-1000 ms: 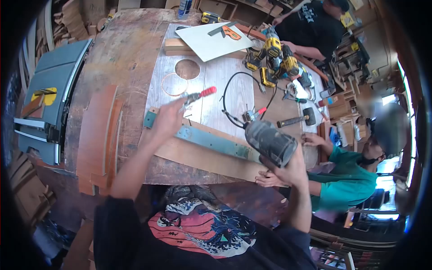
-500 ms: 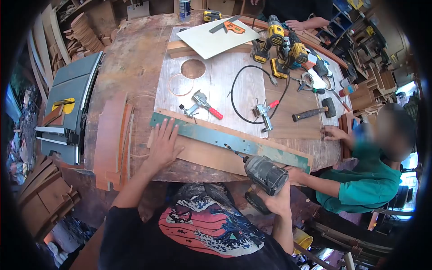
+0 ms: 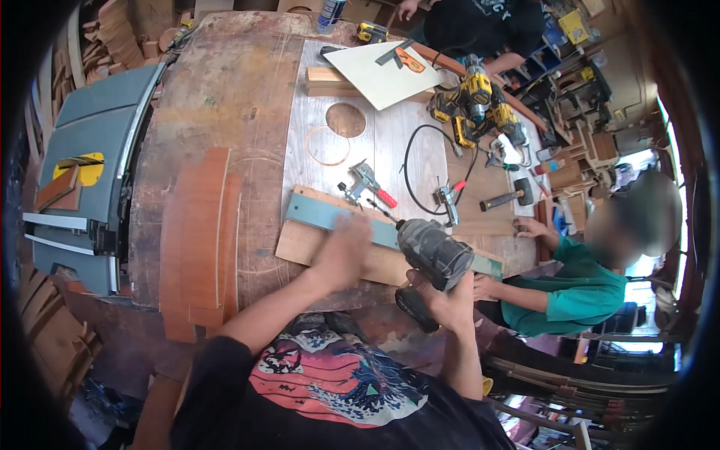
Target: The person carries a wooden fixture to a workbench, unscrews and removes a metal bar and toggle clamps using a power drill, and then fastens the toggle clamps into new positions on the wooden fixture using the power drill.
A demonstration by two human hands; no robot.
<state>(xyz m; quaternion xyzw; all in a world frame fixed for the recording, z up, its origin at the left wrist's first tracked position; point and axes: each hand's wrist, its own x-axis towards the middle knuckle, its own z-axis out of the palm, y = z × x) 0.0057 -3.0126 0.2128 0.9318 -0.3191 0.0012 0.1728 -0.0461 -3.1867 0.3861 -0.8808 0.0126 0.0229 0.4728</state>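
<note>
A dark cordless drill with a long bit is gripped in my right hand, its tip pointing up and left over the board. Below it lies a blue-green metal strip with small holes, resting on a light wooden board near the table's front edge. My left hand is over the strip's middle, smeared by motion, so its fingers cannot be made out. A red-handled toggle clamp lies just behind the strip, and a second clamp stands further right.
Reddish-brown boards lie at the left, beside a table saw. Yellow cordless drills, a mallet and a black cable lie behind. A person in green holds the board's right end; another person stands behind.
My left hand first put down the red-handled clamp, then lay flat on the strip's left end, and has now moved right. The drill has swung, its bit now further back across the strip.
</note>
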